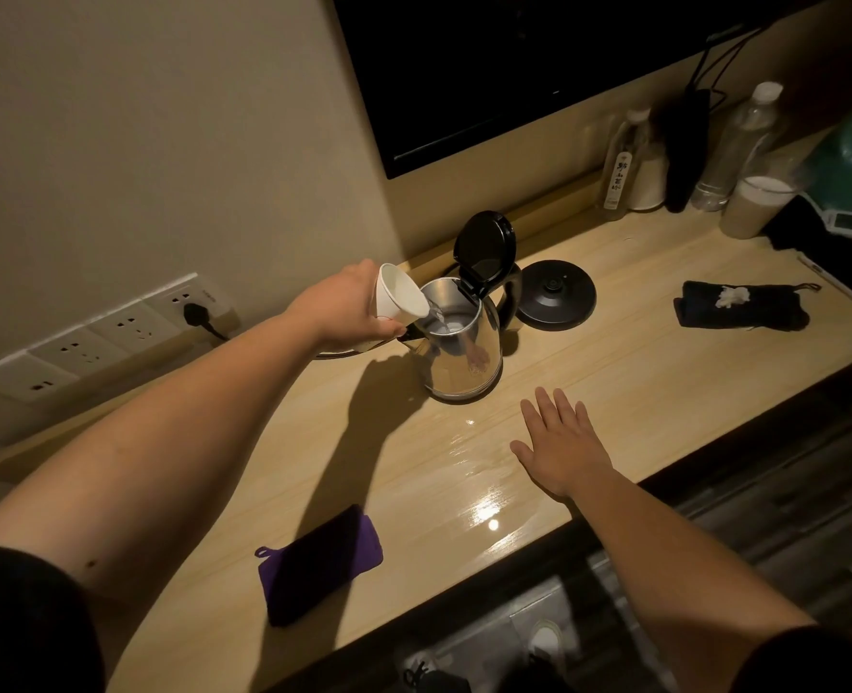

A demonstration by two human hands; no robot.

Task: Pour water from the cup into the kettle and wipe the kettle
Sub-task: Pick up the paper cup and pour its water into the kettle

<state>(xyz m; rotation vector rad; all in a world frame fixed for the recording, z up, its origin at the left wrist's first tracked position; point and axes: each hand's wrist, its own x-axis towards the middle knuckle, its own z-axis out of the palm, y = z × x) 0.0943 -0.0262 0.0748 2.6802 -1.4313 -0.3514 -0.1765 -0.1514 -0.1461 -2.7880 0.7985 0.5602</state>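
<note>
On the wooden counter, near the middle of the view, a steel kettle is stood off its black base, which lies just beside it at two o'clock; the lid is raised. A white paper cup is gripped by the left hand and tipped over the kettle's mouth, water being poured. At five o'clock from the kettle, the right hand is held flat with fingers spread, empty. A purple cloth lies at seven o'clock, well apart.

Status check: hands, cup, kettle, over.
Left hand tipping paper cup, water streaming into open kettle. Right hand flat, empty. Nothing blocking.
</note>
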